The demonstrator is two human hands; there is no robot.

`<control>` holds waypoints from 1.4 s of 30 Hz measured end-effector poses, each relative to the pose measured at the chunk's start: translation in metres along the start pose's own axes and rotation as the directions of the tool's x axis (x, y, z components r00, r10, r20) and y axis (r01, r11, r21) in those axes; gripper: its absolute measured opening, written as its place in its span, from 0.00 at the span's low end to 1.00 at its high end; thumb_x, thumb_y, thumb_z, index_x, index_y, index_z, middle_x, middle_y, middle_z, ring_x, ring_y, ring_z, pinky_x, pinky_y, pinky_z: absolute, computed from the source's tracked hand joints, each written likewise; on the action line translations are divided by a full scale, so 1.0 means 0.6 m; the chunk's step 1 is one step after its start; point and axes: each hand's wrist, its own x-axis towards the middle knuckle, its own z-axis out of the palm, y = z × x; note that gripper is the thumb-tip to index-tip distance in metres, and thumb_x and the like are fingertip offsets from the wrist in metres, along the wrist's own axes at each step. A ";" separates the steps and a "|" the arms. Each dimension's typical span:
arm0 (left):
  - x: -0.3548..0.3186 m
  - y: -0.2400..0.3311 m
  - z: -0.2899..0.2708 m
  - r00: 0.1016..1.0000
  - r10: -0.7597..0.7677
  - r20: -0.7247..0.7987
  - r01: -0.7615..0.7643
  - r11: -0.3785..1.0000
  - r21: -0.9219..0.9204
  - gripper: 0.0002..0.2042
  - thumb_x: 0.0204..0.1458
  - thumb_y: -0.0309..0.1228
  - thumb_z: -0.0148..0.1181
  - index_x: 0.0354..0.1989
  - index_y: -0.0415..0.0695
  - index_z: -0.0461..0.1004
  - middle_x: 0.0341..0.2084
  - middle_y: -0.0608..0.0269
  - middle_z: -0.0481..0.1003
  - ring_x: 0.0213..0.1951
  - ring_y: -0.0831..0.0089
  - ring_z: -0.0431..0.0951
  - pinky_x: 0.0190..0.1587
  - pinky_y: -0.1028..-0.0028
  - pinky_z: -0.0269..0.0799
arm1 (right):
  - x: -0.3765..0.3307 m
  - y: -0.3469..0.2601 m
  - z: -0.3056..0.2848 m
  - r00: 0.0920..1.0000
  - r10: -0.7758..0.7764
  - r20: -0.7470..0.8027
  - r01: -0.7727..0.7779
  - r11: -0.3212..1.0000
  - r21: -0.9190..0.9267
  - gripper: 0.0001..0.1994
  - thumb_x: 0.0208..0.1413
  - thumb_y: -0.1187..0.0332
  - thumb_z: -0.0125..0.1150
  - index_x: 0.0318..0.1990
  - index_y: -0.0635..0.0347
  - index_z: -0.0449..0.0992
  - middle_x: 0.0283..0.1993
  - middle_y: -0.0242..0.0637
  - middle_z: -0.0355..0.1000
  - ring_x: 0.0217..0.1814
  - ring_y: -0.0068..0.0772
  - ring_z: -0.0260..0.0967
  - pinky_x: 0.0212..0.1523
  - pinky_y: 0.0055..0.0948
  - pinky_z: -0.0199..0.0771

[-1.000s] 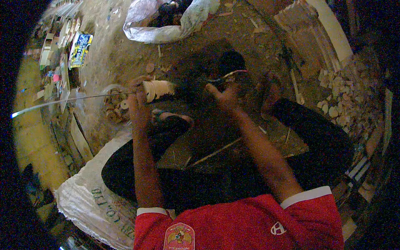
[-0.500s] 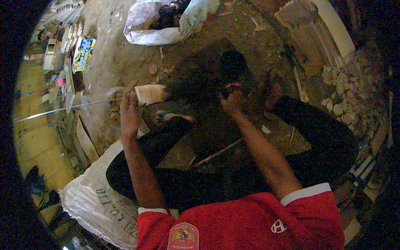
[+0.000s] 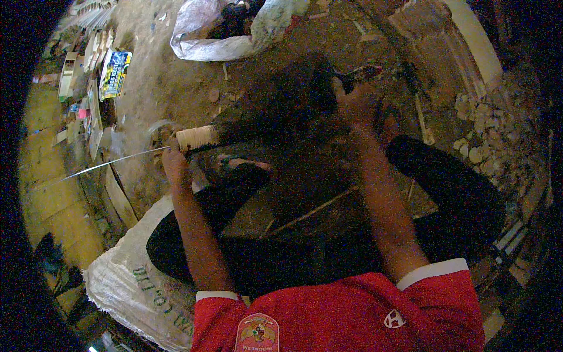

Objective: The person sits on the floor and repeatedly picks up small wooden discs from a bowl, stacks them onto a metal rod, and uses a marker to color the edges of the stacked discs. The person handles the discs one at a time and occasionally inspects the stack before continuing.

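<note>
the dirt floor (image 3: pixel 176 88) fills the scene, strewn with rubble. a white woven sack (image 3: pixel 132 287) lies near on the left, under the seated person's dark-trousered leg. a crumpled plastic sheet (image 3: pixel 205 35) sits far off, left of centre. a dark bristly bundle (image 3: pixel 287 105) lies across the middle, its left end bound in pale cord (image 3: pixel 196 138). the left hand (image 3: pixel 174 161) is closed around a thin pale strand (image 3: pixel 105 165), just beside that binding; the strand runs out to the left. the right hand (image 3: pixel 358 102), farther and to the right, grips a dark tool (image 3: pixel 358 75) at the bundle's far right end.
</note>
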 end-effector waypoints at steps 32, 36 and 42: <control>-0.013 0.078 -0.087 0.973 -0.210 -0.094 0.132 0.843 -0.522 0.21 0.68 0.40 0.50 0.55 0.33 0.75 0.34 0.39 0.79 0.34 0.42 0.77 0.39 0.49 0.70 | -0.148 -0.018 0.115 0.958 -0.174 0.228 0.037 0.864 0.502 0.26 0.56 0.51 0.72 0.52 0.63 0.80 0.47 0.45 0.81 0.49 0.50 0.78 0.57 0.43 0.75; -0.008 0.053 -0.053 0.945 0.054 -0.323 -0.102 0.986 -0.133 0.19 0.66 0.37 0.50 0.58 0.36 0.74 0.35 0.37 0.77 0.35 0.41 0.77 0.39 0.48 0.70 | -0.211 0.062 0.177 0.969 -0.240 -0.062 0.248 0.950 0.187 0.19 0.57 0.58 0.70 0.53 0.57 0.80 0.48 0.43 0.81 0.48 0.49 0.78 0.55 0.43 0.76; -0.013 0.050 -0.033 0.973 -0.096 -0.209 0.064 0.985 -0.157 0.19 0.66 0.35 0.50 0.59 0.36 0.75 0.41 0.37 0.78 0.38 0.42 0.78 0.42 0.50 0.72 | -0.269 0.016 0.191 0.905 -0.354 0.234 0.247 0.888 0.388 0.18 0.58 0.59 0.68 0.53 0.55 0.79 0.49 0.43 0.80 0.49 0.48 0.78 0.55 0.44 0.76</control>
